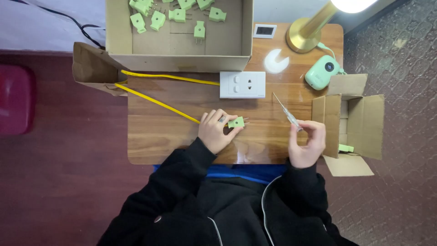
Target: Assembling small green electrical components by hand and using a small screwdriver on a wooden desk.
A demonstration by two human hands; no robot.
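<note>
Left hand (215,132) pinched on green plug (236,122) at end of yellow cable (159,104), mid-table, right hand (308,143) closed on thin screwdriver (286,112), tip angled up-left, hands well apart, white socket (242,84) just above, open cardboard box (359,120) at right.

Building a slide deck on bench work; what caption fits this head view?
Left hand holds a green plug on a yellow cable; right hand holds a slim screwdriver.

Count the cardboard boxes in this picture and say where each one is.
2: a large cardboard box at the table's far edge, holding green plugs, and a small open box at the right edge.
</note>
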